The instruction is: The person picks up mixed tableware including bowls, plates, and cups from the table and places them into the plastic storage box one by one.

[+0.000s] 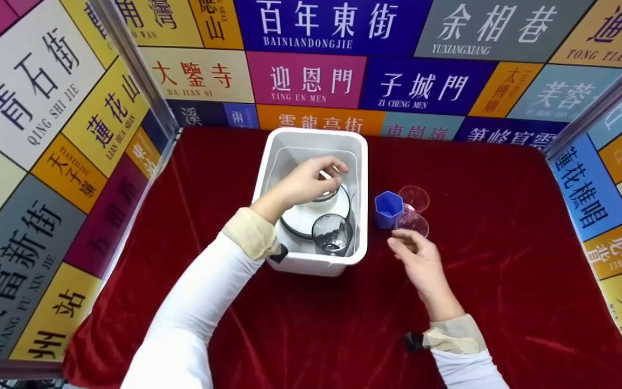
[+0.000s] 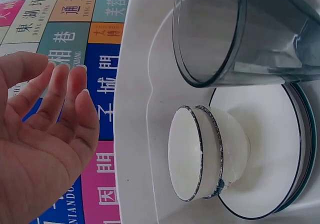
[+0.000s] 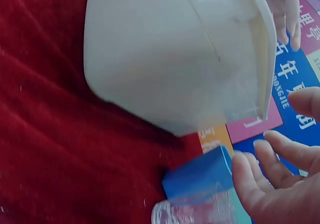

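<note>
My left hand (image 1: 311, 181) hovers above a white plastic tub (image 1: 364, 183), its fingers loosely bent and holding nothing. Inside the tub, the left wrist view shows two small white bowls with dark rims (image 2: 185, 154), nested on white plates (image 2: 270, 149). A smoky grey glass (image 1: 332, 233) leans at the tub's near end. To the right of the tub, my right hand (image 1: 418, 258) is empty with relaxed fingers. Just beyond it stand a blue hexagonal cup (image 1: 389, 209) and clear pinkish cups (image 1: 413, 199). Whether the fingertips touch a cup, I cannot tell.
A dark red velvet cloth (image 1: 494, 243) covers the table under the tub and cups. Panels printed with street names (image 1: 305, 81) form walls at the back and both sides. The tub's back end stands close to the rear panel.
</note>
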`<state>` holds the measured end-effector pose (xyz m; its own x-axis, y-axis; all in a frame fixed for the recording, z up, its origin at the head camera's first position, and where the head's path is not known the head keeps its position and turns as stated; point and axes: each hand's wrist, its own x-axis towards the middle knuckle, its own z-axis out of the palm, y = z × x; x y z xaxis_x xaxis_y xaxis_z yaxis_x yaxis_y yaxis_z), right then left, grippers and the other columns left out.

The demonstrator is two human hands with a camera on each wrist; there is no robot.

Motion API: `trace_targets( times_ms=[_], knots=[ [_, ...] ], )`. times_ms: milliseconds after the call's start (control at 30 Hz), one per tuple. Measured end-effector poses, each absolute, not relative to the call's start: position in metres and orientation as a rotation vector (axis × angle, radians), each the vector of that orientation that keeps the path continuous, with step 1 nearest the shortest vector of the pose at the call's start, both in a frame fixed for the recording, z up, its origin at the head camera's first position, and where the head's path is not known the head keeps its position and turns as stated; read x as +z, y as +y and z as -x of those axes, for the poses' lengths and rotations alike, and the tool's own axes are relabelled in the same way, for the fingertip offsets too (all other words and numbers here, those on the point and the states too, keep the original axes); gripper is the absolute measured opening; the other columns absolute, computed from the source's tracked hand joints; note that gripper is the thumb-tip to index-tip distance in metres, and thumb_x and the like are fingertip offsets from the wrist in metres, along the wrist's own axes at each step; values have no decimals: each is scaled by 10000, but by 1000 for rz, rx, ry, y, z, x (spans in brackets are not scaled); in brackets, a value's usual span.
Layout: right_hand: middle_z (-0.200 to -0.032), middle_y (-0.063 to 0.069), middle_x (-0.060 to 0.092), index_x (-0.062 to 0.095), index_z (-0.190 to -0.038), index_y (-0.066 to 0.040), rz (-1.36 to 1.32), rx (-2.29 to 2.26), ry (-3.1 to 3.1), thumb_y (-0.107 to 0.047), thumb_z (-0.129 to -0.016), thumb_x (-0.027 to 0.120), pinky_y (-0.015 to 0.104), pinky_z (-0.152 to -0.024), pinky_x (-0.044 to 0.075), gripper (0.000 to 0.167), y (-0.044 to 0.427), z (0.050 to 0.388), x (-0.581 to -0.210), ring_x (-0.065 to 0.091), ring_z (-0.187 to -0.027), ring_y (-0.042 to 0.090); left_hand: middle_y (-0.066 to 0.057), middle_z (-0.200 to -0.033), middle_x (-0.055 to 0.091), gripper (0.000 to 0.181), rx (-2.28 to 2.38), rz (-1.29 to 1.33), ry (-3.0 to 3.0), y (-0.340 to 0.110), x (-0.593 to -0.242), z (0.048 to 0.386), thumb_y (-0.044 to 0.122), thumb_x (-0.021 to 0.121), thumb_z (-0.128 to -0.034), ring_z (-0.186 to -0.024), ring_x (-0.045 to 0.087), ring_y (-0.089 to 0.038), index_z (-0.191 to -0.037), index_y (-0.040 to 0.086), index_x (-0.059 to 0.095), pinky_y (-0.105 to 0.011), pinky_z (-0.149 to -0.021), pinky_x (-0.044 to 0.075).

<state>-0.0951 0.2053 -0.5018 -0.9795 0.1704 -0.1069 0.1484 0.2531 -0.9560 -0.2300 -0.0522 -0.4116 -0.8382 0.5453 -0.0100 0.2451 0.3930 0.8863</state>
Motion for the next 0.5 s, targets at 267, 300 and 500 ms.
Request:
trace_targets(
  times_ms=[267,300,500],
  knots=[
    [-1077,64,681,654,-1241,18,396,1787,-2456,-137,-909,740,172,-761,480,377,224,99,-512,573,-874,62,-90,-1037,697,232,1403,-749,2376,-53,-412,223,125,610,-966,-721,608,-108,-1192,109,662,-211,-664,485],
    [-1093,76,670,647,-1251,18,412,1772,-2460,-145,-908,742,164,-758,476,391,226,100,-514,566,-875,53,-83,-1029,695,232,1402,-752,2373,-53,-413,222,121,612,-968,-718,606,-104,-1194,106,660,-210,-662,478],
    [-1203,167,556,612,-1296,-10,483,1643,-2454,-133,-888,751,173,-822,412,448,234,103,-521,507,-990,157,-68,-1023,694,230,1408,-752,2348,-51,-411,214,118,620,-975,-746,618,-109,-1201,106,661,-208,-685,474]
  ],
)
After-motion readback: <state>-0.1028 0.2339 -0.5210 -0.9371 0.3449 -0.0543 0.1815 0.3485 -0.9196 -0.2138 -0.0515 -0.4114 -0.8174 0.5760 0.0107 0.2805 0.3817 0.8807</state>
